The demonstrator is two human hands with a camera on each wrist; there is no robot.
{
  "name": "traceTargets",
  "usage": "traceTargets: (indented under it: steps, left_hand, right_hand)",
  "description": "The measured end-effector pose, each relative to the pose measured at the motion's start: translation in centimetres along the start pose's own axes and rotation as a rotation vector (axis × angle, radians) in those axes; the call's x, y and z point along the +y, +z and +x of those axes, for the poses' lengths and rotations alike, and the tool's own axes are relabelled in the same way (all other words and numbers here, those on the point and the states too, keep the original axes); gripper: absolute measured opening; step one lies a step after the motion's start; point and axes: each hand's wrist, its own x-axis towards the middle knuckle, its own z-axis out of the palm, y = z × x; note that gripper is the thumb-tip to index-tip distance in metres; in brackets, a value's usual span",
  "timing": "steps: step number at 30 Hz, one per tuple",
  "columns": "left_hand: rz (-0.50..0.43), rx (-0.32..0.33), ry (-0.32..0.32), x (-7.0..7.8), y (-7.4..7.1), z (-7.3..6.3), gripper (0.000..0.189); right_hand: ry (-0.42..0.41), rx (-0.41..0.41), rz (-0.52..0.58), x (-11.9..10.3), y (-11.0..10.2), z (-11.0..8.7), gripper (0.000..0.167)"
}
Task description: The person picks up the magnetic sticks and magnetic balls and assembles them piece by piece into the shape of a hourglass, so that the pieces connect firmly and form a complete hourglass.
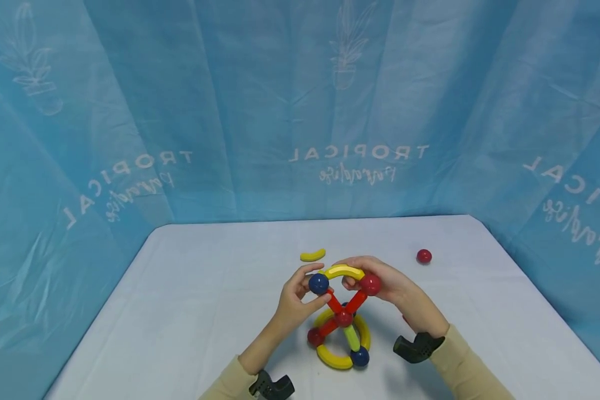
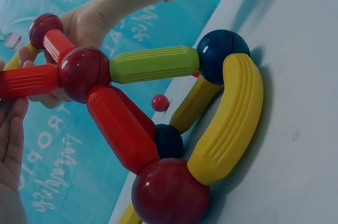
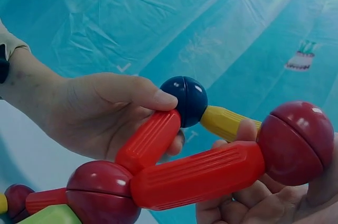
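White table (image 1: 205, 278), model (image 1: 344, 318) between hands (image 1: 297, 298) (image 1: 394, 283)

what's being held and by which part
The ball-and-rod model, by its top: the left hand grips at the upper blue ball, the right hand at the upper red ball.

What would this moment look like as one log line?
left hand: holds model at upper blue ball; right hand: holds model at upper red ball; top: yellow arch; loose on table: curved yellow piece, separate red ball
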Motion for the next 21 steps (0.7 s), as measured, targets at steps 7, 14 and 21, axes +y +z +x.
traceTargets:
  steps: [7,14,21]
  left_hand:
    - [0.036,-0.002,0.002,0.0,-0.1,-0.1,0.050]
    - [0.079,-0.095,0.045,0.2,-1.2,0.1,0.053]
    - [0.046,-0.248,0.037,0.8,-2.9,0.8,0.061]
  right_hand:
    - [0.038,0.162,-0.024,0.2,0.2,-0.2,0.038]
    - [0.036,0.279,-0.453,-0.5,-0.6,-2.9,0.053]
    - [-0.096,0.142,-0.630,-1.2,-0.2,-4.3,0.065]
